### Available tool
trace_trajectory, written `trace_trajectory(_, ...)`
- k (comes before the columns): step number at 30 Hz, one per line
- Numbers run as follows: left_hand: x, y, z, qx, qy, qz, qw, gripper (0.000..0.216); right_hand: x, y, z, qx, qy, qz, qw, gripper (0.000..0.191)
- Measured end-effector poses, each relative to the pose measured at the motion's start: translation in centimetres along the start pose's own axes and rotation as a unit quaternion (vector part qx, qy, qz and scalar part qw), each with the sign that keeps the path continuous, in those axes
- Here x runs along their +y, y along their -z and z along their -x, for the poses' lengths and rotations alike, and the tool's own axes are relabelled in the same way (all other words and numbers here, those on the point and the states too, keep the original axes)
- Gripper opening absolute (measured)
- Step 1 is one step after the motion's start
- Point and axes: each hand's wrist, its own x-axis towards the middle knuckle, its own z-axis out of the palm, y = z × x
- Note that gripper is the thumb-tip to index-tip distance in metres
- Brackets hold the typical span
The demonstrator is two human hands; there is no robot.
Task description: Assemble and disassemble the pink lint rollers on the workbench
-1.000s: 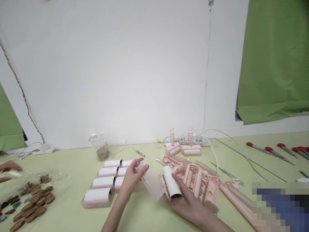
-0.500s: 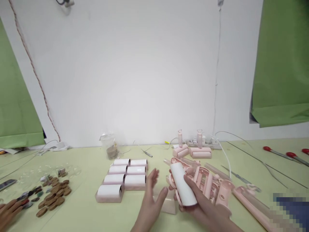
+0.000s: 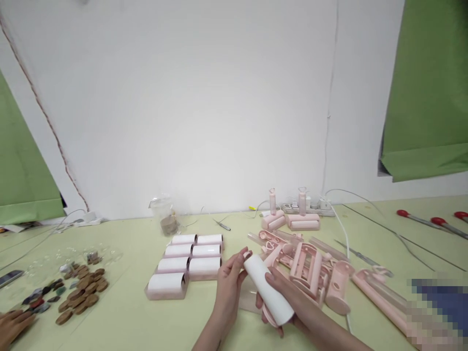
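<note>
Already lined seven filled pink plastic holders (image 3: 188, 265) left of the white cylindrical paper roll (image 3: 268, 288); gripped it in right hand (image 3: 292, 308), pinched with left hand (image 3: 228, 285); left loose pink plastic parts (image 3: 310, 268) behind it.

White wall (image 3: 201, 107), evenly lit, stands behind a pale green table (image 3: 120, 317). A left curtain (image 3: 22, 185) and a right curtain (image 3: 431, 87), both green, hang at the frame edges. A cord (image 3: 54, 140) runs diagonally down the wall at left; a thin cable (image 3: 331, 97) drops near the right curtain.
</note>
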Motion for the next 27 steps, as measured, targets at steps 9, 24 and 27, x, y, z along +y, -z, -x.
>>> trace_trajectory(9,-0.4,0.3,0.9,-0.035,-0.044,-0.148,0.987,0.041,1.1,0.1,-0.5,-0.021,0.014,0.031,0.999,0.034)
trace_trajectory(24,-0.2,1.4,1.0,-0.002,-0.328,-0.316,0.89,0.029,-0.4,1.5,-1.4,0.064,0.069,-0.115,0.989,0.049)
trace_trajectory(27,-0.8,1.6,1.2,-0.049,-0.396,-0.393,0.828,0.037,-0.3,1.6,-1.3,0.085,0.071,-0.13,0.985,0.052)
